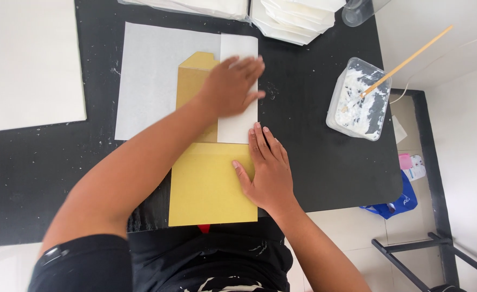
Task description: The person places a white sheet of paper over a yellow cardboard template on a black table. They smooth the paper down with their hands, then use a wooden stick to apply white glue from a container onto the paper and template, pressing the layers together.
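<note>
1. Two hands at work on one yellow card piece [209,186], which lies near the middle of the black worktop [314,162], its lower edge at the worktop's near edge.
2. Left hand [233,86]: open, palm down, fingers flat, pressing on a white paper strip [238,127] laid along the right side of the card's upper panel. Judgement: pressure is best spread through the whole palm, stroked along the strip, so no bubble or crease stays under it.
3. Right hand [268,170]: open, flat, fingertips at the strip's lower end, palm over the card's right edge. Judgement: it serves as the anchor; held steady, it keeps the card from sliding under the other hand's push.
4. Grey backing sheet [152,81], under the card's upper part, toward the far edge. Judgement: it catches stray paste; the strip's edge should stay square to the card's.
5. Clear tub of white paste [357,103] with a wooden stick [408,60], toward the right edge, well apart from both hands.
6. Stacked white folded sheets [295,19], along the far edge.
7. White board [28,62], at the far left corner.
</note>
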